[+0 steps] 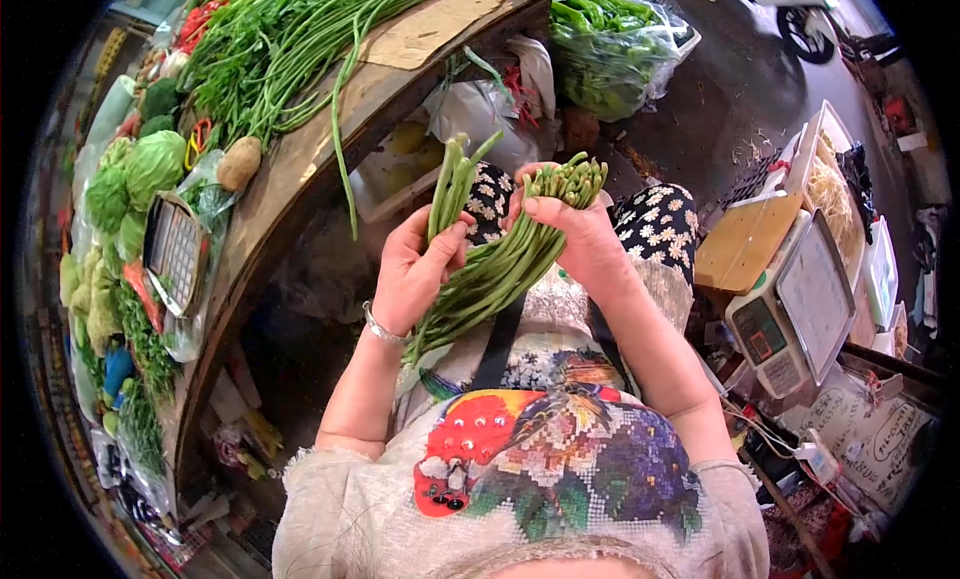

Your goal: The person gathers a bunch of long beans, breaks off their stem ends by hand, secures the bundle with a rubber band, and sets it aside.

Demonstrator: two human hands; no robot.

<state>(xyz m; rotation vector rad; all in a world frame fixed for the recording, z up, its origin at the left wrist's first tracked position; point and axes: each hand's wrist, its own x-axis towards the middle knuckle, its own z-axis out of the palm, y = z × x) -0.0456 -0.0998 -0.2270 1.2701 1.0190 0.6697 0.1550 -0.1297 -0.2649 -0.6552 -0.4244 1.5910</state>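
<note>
Nearest the person's body, the large bundle of long beans [500,284] is held above the lap, off the bench. Its gathered ends point up and away; its long ends trail back past the left forearm.

Right hand [592,247]: fingers closed around the large bundle just below the gathered ends, with the thumb across the beans. Left hand [415,269]: fingers and thumb pinched on a small bunch of beans [452,191], held roughly upright beside the bundle. The lower ends of this bunch are not distinguishable from the bundle.

Status, as judged: gathering is well advanced. Most beans in view are in the right hand, with ends approximately level. Outstanding: the small bunch has its upper ends apart from the bundle, and the trailing ends are uneven. No tie is visible around either group.

Right of the lap: a scale [775,329], with no beans on its plate, and a brown board [750,241] beyond it.

Left of the lap: the bench [278,187]. A potato [239,164] lies near its inner edge, with a calculator [175,259] and a cabbage [155,162] farther in. One green stalk [340,144] hangs over that edge. Toward the far end lie long-stemmed greens [285,64] and cardboard [435,24]. Past the bench: a plastic bag of green vegetables [610,54].
</note>
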